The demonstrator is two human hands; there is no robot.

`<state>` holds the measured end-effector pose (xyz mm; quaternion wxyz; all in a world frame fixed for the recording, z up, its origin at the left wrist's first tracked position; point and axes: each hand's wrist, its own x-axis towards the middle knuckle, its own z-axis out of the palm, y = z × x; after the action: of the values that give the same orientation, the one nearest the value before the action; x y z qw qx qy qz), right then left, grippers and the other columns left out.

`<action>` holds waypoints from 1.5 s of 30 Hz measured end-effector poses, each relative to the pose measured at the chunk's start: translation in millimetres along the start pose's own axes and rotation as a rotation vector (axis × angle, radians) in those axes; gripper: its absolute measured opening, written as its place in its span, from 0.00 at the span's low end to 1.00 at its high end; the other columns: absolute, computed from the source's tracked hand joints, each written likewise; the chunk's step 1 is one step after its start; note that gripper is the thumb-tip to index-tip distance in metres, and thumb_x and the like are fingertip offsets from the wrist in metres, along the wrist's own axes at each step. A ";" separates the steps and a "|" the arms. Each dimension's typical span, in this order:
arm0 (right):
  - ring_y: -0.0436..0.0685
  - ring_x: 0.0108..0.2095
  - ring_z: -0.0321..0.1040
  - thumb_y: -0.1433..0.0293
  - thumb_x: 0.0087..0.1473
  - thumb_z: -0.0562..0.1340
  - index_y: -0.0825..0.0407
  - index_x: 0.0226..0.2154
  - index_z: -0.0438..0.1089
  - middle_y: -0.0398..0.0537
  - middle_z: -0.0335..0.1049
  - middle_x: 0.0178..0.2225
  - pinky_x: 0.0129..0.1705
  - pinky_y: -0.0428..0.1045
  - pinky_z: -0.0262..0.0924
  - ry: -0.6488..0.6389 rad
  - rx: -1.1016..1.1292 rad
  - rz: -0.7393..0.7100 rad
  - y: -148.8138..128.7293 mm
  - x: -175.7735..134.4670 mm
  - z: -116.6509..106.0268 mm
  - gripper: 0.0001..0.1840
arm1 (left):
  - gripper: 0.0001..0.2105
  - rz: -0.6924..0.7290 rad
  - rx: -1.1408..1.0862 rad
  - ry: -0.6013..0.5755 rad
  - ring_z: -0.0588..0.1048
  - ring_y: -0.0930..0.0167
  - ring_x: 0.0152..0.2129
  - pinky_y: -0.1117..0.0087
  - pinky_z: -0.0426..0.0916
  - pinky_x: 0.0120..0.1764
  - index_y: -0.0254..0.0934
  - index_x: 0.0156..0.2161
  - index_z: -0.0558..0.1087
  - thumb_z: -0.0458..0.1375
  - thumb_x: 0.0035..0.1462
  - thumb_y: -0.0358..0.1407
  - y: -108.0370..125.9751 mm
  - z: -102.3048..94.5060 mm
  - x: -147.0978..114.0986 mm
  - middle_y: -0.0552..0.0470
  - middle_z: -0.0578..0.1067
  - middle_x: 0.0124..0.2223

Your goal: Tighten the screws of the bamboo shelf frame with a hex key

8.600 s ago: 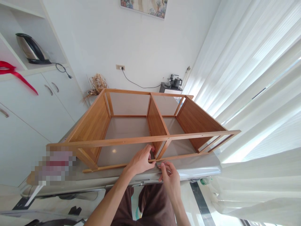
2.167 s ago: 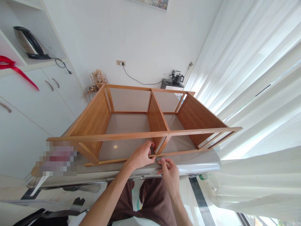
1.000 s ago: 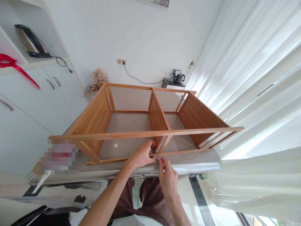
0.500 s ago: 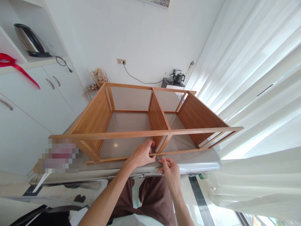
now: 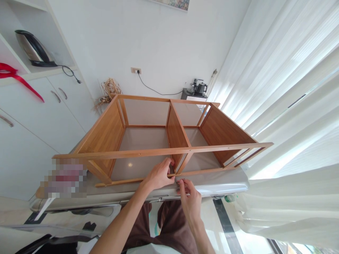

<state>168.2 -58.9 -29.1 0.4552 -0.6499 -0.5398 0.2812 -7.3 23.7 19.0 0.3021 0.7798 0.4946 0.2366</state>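
A wooden shelf frame (image 5: 159, 151) lies on its side in front of me, with a middle board (image 5: 179, 123) dividing it. My left hand (image 5: 160, 173) is closed round its near lower rail (image 5: 127, 181), just left of that board, thumb in front and fingers behind. Close by on the right, my right hand (image 5: 190, 194) pinches a small, thin metal piece that looks like a hex key (image 5: 177, 180) at the rail's joint with the board. Fingers cover most of it. A bolt head (image 5: 190, 151) shows on the upper rail above.
The frame rests on a shiny grey table (image 5: 225, 183). A blurred-out item (image 5: 65, 178) lies at its left end. White cabinets (image 5: 34, 106) with a kettle (image 5: 34, 49) stand left; white curtains (image 5: 286, 88) hang right. Behind are dried stalks (image 5: 109, 90) and a coffee machine (image 5: 196, 86).
My right hand has turned slightly and shifted a little left and down, its fingertips still by the joint. The left hand keeps its hold on the rail. The view has shifted slightly.
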 end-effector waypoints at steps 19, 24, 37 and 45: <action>0.57 0.22 0.76 0.46 0.65 0.56 0.49 0.39 0.75 0.48 0.81 0.32 0.28 0.48 0.66 0.032 -0.071 0.007 2.7 1.8 8.5 0.25 | 0.21 0.012 -0.006 0.006 0.76 0.67 0.31 0.68 0.65 0.35 0.41 0.50 0.65 0.63 0.51 0.35 -1.6 0.9 -0.6 0.55 0.74 0.36; 0.57 0.19 0.75 0.42 0.58 0.62 0.52 0.36 0.72 0.55 0.82 0.36 0.19 0.49 0.65 -0.013 0.266 0.220 -3.7 8.9 5.3 0.29 | 0.20 0.011 -0.004 0.007 0.75 0.67 0.31 0.68 0.65 0.35 0.41 0.50 0.64 0.63 0.52 0.35 -1.7 2.0 0.0 0.55 0.74 0.36; 0.59 0.22 0.76 0.40 0.57 0.62 0.51 0.35 0.70 0.56 0.82 0.34 0.21 0.48 0.64 0.009 0.311 0.212 1.5 5.8 10.3 0.30 | 0.21 0.002 0.005 -0.004 0.76 0.67 0.31 0.67 0.66 0.36 0.41 0.51 0.65 0.63 0.52 0.35 -4.0 3.6 1.4 0.55 0.74 0.35; 0.57 0.21 0.75 0.45 0.62 0.60 0.50 0.38 0.72 0.48 0.81 0.30 0.26 0.48 0.68 0.095 0.136 0.062 -0.1 -3.1 12.3 0.25 | 0.20 -0.008 -0.016 -0.006 0.76 0.67 0.31 0.67 0.65 0.36 0.42 0.51 0.65 0.62 0.53 0.35 -1.5 1.4 -0.7 0.56 0.73 0.34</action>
<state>156.8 -58.3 -34.7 0.5146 -0.6464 -0.4768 0.3000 -7.6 23.2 17.0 0.3106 0.7760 0.4952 0.2370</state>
